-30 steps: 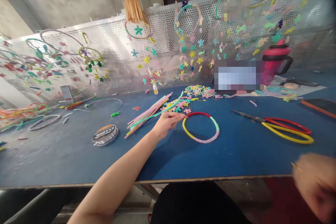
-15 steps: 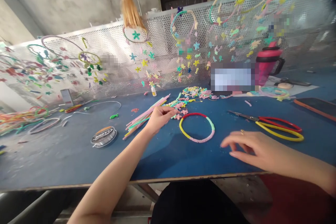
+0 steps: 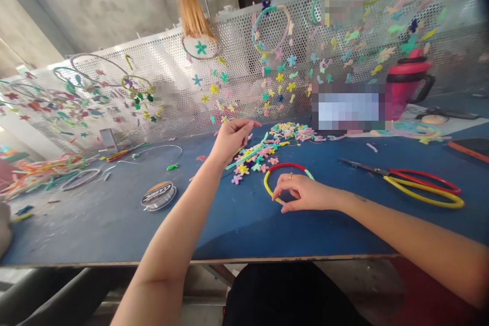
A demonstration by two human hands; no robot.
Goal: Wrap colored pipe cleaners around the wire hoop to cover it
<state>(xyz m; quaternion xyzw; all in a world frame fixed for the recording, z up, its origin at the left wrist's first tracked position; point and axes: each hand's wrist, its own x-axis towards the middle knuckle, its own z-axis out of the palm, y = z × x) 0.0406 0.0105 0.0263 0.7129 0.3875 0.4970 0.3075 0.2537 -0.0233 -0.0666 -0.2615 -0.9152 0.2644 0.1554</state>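
Note:
My right hand point(image 3: 300, 192) is over a hoop point(image 3: 287, 165) wrapped in red, yellow, mint and pink. Thumb and fingertips meet its near left side, where the yellow part ends; the palm hides much of the near and right sides. My left hand point(image 3: 233, 140) hovers farther back, by a heap of small fuzzy flowers point(image 3: 263, 153). Its fingers are bent together, and whatever they hold is hidden. A teal pipe cleaner point(image 3: 248, 157) lies beside that wrist. The bundle of pipe cleaners is mostly covered by my left forearm, with one pink tip showing.
Scissors point(image 3: 385, 172) with red and yellow handles lie at right. A spool of clear line point(image 3: 158, 196) sits at left, near a pale ring point(image 3: 80, 179) and piled pipe cleaners point(image 3: 42, 170). A perforated metal panel point(image 3: 237, 81) with hanging ornaments stands behind, beside a pink tumbler point(image 3: 407, 84).
My right hand has moved left from beside the scissors onto the hoop. My left hand has shifted up and away, uncovering more flowers, while its forearm now covers most of the pipe cleaner bundle.

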